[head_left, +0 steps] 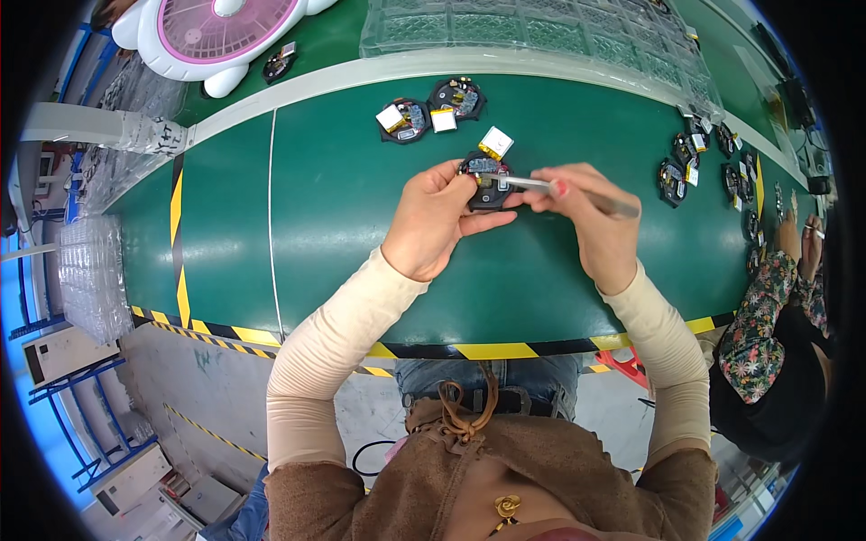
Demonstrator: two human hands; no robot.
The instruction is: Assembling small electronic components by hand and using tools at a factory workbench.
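1. The green surface (221, 252) spreads out before you, with your work over its middle.
2. Your forearms, in cream sleeves, angle forward and inward, the left sleeve (338, 334) and right sleeve (667, 361) bending at the elbows.
3. Your left hand (428, 216) grips the module's left side, thumb on top, fingers reaching beneath its near edge.
4. Your right hand (595, 212) is closed around a tool, knuckles raised, close beside the left.
5. The round black circuit module (492, 195) sits between your hands.
6. The slim metal tool (523, 182) points left across it; tip contact is unclear.
7. The white battery pouch (496, 142) lies just beyond the module.
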